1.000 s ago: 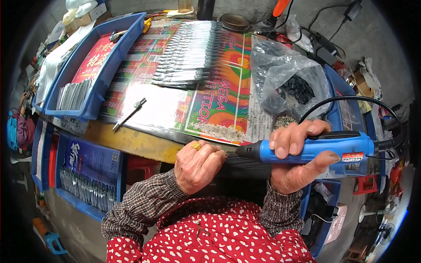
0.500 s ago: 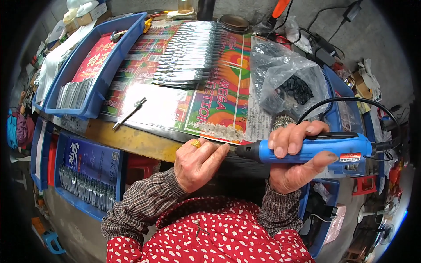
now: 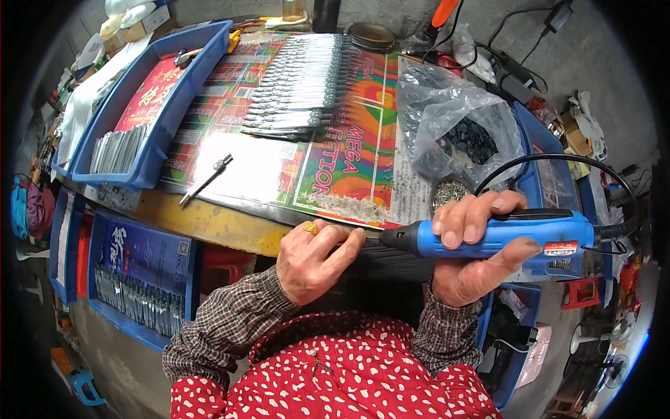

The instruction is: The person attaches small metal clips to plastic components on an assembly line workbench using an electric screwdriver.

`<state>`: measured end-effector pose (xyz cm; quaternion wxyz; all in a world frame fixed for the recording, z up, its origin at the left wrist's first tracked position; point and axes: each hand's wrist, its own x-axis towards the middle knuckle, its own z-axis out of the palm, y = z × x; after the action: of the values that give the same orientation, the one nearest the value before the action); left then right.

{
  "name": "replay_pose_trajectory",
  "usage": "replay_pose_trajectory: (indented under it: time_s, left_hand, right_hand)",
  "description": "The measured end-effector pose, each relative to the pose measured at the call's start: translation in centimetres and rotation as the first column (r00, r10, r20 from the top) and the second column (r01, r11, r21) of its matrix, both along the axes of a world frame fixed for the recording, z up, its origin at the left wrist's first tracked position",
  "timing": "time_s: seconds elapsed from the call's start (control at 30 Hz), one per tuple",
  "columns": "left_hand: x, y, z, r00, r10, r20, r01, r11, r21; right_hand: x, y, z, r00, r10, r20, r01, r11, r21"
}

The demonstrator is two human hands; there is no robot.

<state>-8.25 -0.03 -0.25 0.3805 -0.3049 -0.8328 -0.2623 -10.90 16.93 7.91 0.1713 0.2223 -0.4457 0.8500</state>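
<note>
My right hand (image 3: 474, 244) is wrapped round a blue electric screwdriver (image 3: 502, 235), which lies level with its black nose (image 3: 400, 238) pointing left. Just left of that nose, my left hand (image 3: 314, 258) is closed with thumb and fingers pressed together; what they pinch, if anything, is hidden. A gold ring (image 3: 311, 228) is on one of its fingers. Beyond it, a single pen-like piece (image 3: 206, 179), silver with a dark end, lies slantwise on the table. Farther back, a row of several similar slim pieces (image 3: 300, 84) is laid side by side.
A blue bin (image 3: 185, 98) with a red package and slim pieces stands at left; another blue bin (image 3: 143, 328) sits lower. A clear plastic bag (image 3: 426, 105) holds small black parts (image 3: 471, 140). Beside it are tiny metal parts (image 3: 450, 193). A black cable (image 3: 558, 158) loops behind the screwdriver.
My right hand and the screwdriver have shifted slightly right, so its nose is a little farther from my left fingers. My left hand has hardly moved.
</note>
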Motion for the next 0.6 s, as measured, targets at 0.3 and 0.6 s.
replay_pose_trajectory:
  time_s: [0.3,0.6]
  left_hand:
    - [-0.21,0.12,0.07,1.000,-0.003,-0.001,0.003,0.999,0.040]
    - [-0.08,-0.04,0.09,0.999,0.005,0.043,-0.005,1.000,0.005]
  right_hand:
    - [0.04,-0.07,-0.15,1.000,0.017,0.005,-0.017,1.000,0.013]
    - [-0.09,0.20,-0.06,1.000,0.018,0.006,-0.018,1.000,-0.007]
